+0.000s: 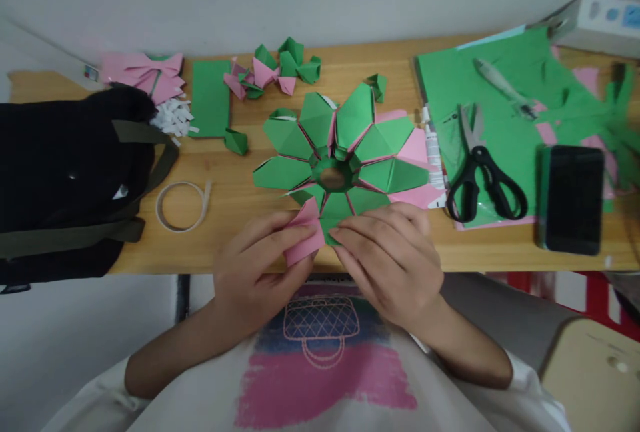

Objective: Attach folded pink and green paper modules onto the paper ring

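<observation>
Hands close together at the near table (235, 182) edge. Left hand (253, 269) pinched a pink folded piece (306, 243); right hand (393, 259) pinched the near petal of the paper ring (345, 145), which lay flat mid-table. Far left: black bag (60, 172), tape roll (181, 206). Right of the ring: glue tube (433, 152), scissors (481, 175), phone (574, 199).

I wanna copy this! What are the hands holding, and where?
Left hand pinches pink piece by its left edge; right hand pinches flower by near petal tip.
</observation>
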{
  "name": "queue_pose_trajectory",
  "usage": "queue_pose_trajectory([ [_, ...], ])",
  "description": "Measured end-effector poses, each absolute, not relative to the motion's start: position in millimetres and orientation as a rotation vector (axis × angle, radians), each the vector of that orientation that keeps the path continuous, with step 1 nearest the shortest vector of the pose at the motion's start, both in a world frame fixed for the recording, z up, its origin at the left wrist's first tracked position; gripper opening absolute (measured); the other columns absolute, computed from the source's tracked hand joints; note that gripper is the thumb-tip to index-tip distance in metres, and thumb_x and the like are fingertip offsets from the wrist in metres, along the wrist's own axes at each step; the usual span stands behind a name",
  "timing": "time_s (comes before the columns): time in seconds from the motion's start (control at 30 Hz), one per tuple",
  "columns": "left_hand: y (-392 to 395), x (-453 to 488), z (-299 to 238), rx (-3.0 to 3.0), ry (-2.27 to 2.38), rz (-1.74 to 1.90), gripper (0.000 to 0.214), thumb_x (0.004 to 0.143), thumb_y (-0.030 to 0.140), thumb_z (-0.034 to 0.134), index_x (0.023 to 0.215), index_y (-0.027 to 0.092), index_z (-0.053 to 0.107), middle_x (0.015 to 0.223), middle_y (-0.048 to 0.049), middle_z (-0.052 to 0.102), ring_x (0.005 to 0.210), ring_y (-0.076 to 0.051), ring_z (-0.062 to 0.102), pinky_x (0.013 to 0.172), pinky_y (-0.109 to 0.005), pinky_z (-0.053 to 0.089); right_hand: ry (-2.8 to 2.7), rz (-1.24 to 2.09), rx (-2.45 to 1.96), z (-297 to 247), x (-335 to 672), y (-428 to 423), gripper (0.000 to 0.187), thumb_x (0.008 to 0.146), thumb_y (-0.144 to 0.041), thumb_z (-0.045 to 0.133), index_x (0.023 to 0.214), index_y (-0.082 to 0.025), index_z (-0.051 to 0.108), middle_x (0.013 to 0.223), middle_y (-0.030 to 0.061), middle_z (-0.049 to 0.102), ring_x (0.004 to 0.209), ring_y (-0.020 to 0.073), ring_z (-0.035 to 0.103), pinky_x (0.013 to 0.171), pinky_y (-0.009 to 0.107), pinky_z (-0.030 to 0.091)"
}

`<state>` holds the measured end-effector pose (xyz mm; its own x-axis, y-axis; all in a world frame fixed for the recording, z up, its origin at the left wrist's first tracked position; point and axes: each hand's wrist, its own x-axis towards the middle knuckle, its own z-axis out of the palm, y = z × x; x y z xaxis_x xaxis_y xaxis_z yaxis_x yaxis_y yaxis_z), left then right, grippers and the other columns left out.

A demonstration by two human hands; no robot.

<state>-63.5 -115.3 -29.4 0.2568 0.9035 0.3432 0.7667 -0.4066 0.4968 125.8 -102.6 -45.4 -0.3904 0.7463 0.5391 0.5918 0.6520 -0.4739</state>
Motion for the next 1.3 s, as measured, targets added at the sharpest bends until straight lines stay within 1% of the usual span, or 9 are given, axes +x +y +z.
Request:
queue_pose_trajectory([
  [0.23, -115.9, -65.9, -29.8, 2.286, 1.577, 0.848, 0.011, 0.085, 0.022, 0.066, 0.096, 0.024, 0.069, 0.099, -0.0034, 0.075, 0.085, -0.017, 0.073, 0.074, -0.026, 0.062, -2.052, 0.344, -1.012, -41.7, 127.2, -101.1, 0.011, 0.084, -0.009, 0.066, 0.094, -0.014, 0.065, 0.088, 0.0067, 0.075, 0.08, 0.016, 0.068, 0.078, 0.035, 0.051],
  [0.33, -115.8, -66.6, -29.9, 2.297, 1.586, 0.841, 0.01, 0.084, 0.021, 0.066, 0.094, 0.023, 0.069, 0.098, -0.004, 0.074, 0.084, -0.017, 0.073, 0.073, -0.025, 0.061, -2.053, 0.335, -1.029, -40.8, 128.1, -101.4, 0.011, 0.083, -0.01, 0.067, 0.093, -0.015, 0.065, 0.087, 0.0056, 0.074, 0.079, 0.0163, 0.068, 0.077, 0.035, 0.051],
  [0.5, -115.0, -66.0, -32.0, 2.331, 1.572, 0.87, 0.017, 0.083, 0.018, 0.065, 0.097, 0.027, 0.068, 0.098, -0.0022, 0.074, 0.085, -0.018, 0.073, 0.071, -0.027, 0.061, -2.055, 0.3, -1.051, -42.3, 128.2, -102.6, 0.009, 0.084, -0.011, 0.067, 0.09, -0.017, 0.064, 0.086, 0.0038, 0.075, 0.078, 0.0154, 0.068, 0.078, 0.035, 0.05],
  [0.7, -113.8, -64.4, -33.6, 2.404, 1.576, 0.862, 0.018, 0.083, 0.014, 0.064, 0.097, 0.026, 0.067, 0.096, -0.0056, 0.073, 0.086, -0.02, 0.072, 0.073, -0.031, 0.06, -2.097, 0.241, -1.042, -43.2, 126.6, -104.3, 0.009, 0.083, -0.009, 0.068, 0.091, -0.015, 0.067, 0.088, 0.0045, 0.076, 0.079, 0.0171, 0.066, 0.079, 0.037, 0.047],
  [0.8, -113.9, -65.0, -31.7, 2.392, 1.577, 0.859, 0.018, 0.083, 0.016, 0.065, 0.098, 0.026, 0.067, 0.096, -0.0054, 0.074, 0.085, -0.02, 0.072, 0.071, -0.029, 0.061, -2.141, 0.227, -1.042, -42.9, 126.7, -104.2, 0.008, 0.085, -0.011, 0.066, 0.091, -0.014, 0.069, 0.088, 0.0045, 0.075, 0.08, 0.0172, 0.065, 0.08, 0.037, 0.046],
  [0.87, -113.9, -65.6, -29.5, 2.376, 1.584, 0.844, 0.017, 0.084, 0.021, 0.066, 0.1, 0.026, 0.068, 0.097, -0.0049, 0.074, 0.084, -0.019, 0.073, 0.071, -0.028, 0.061, -2.143, 0.223, -1.033, -42.6, 126.9, -103.6, 0.006, 0.085, -0.011, 0.067, 0.09, -0.014, 0.07, 0.088, 0.0049, 0.075, 0.079, 0.0174, 0.065, 0.079, 0.037, 0.046],
  [1.0, -113.6, -66.2, -25.4, 2.373, 1.581, 0.845, 0.015, 0.086, 0.03, 0.067, 0.1, 0.024, 0.069, 0.096, -0.0044, 0.076, 0.08, -0.018, 0.074, 0.069, -0.026, 0.062, -2.147, 0.195, -1.036, -42.1, 127.2, -102.4, 0.007, 0.085, -0.012, 0.067, 0.087, -0.016, 0.071, 0.087, 0.004, 0.075, 0.078, 0.0167, 0.064, 0.078, 0.036, 0.046],
  [1.17, -114.5, -65.8, -25.4, 2.393, 1.566, 0.833, 0.01, 0.088, 0.025, 0.066, 0.097, 0.022, 0.069, 0.095, -0.005, 0.076, 0.08, -0.018, 0.074, 0.071, -0.025, 0.062, -2.141, 0.172, -1.012, -42.8, 126.1, -102.3, 0.007, 0.088, -0.014, 0.064, 0.087, -0.014, 0.071, 0.087, 0.0038, 0.074, 0.078, 0.0159, 0.063, 0.079, 0.036, 0.047],
  [1.3, -115.8, -65.7, -26.9, 2.446, 1.563, 0.867, 0.009, 0.089, 0.023, 0.066, 0.099, 0.023, 0.067, 0.095, -0.0041, 0.075, 0.082, -0.016, 0.074, 0.072, -0.025, 0.062, -2.157, 0.19, -1.028, -42.3, 125.5, -102.8, 0.01, 0.09, -0.015, 0.061, 0.09, -0.015, 0.071, 0.088, 0.0033, 0.074, 0.08, 0.0151, 0.062, 0.08, 0.035, 0.046],
])
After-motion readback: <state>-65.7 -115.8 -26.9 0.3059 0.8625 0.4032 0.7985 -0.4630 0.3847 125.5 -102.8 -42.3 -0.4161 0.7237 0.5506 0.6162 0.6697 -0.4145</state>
